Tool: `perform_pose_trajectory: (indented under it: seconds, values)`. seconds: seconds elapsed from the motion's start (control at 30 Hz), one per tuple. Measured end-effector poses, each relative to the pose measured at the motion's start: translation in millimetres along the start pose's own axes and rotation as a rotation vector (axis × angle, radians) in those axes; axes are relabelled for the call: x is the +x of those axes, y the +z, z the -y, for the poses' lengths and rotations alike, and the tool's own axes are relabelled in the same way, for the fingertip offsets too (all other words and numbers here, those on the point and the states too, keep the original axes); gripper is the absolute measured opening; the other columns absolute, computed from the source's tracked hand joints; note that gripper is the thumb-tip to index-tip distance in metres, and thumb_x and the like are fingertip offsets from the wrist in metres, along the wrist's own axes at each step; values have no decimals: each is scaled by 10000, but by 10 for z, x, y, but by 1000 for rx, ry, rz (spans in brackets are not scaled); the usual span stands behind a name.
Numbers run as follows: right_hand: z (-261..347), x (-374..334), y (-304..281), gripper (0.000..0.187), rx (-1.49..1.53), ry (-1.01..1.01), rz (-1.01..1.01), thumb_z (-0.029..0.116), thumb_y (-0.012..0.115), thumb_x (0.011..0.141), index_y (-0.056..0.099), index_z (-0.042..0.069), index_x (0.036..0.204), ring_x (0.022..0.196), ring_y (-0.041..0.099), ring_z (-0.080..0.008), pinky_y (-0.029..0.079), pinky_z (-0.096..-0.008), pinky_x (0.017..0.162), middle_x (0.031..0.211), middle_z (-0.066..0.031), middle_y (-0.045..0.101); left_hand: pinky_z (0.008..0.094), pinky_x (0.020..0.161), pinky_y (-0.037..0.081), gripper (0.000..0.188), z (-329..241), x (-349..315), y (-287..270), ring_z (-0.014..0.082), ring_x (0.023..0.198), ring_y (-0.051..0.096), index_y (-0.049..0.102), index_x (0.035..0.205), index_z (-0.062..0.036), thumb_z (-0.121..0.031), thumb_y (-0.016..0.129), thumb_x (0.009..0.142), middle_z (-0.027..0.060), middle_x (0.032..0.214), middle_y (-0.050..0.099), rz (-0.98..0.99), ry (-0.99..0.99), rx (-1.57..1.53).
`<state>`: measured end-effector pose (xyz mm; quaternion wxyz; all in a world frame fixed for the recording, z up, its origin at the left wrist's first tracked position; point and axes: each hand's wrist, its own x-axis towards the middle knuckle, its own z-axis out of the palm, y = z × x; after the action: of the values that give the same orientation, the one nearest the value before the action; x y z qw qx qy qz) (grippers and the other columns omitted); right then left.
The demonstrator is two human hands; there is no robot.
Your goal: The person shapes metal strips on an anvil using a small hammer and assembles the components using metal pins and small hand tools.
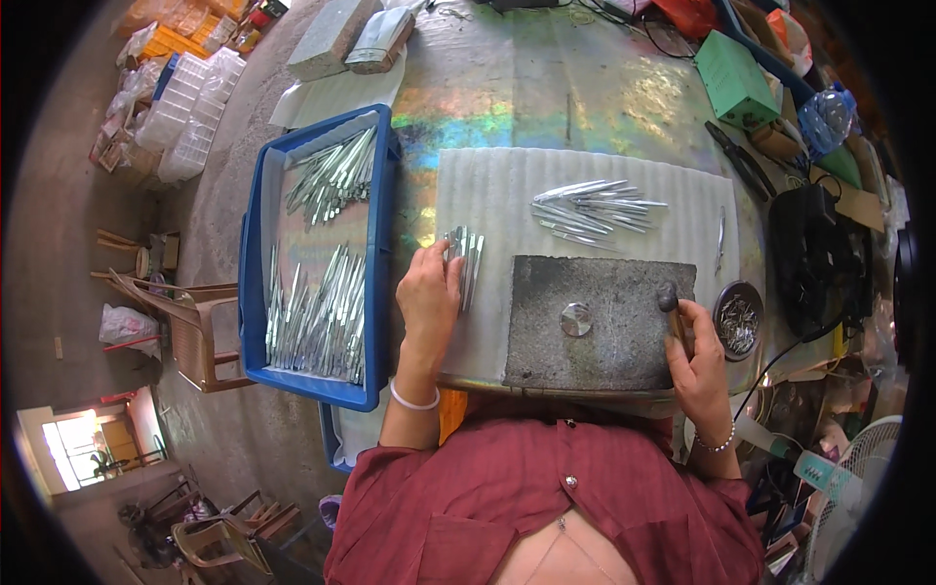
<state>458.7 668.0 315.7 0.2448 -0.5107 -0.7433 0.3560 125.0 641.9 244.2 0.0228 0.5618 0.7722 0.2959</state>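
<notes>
Messy workshop table [463,83], foam sheet [487,185] on top. At left, beside blue tray [385,195]: bunch of metal strips [471,268], touched by left hand [429,283], can't tell if gripped. Right hand [698,351]: clamped round hammer [669,298]. Probably light, stiff, kinda slippery strips; best pinched mid-length.

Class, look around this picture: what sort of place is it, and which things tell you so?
Most likely a small metalworking workshop: there is a hammer in the right hand, a grey slab bearing a round metal disc, and a blue tray of slim metal pieces.
</notes>
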Motion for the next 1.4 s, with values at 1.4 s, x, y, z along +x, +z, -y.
perform_pose_trajectory:
  seconds: [1.4]
  values:
    - [18, 81, 100, 255, 412, 107, 341, 83, 572, 838, 567, -16, 1072, 595, 531, -119, 420, -270, 574, 681, -116, 561, 363, 675, 483, 146, -640, 1201, 657, 309, 738, 620, 598, 801, 7, -122, 650, 755, 161, 752, 633, 471, 238, -158]
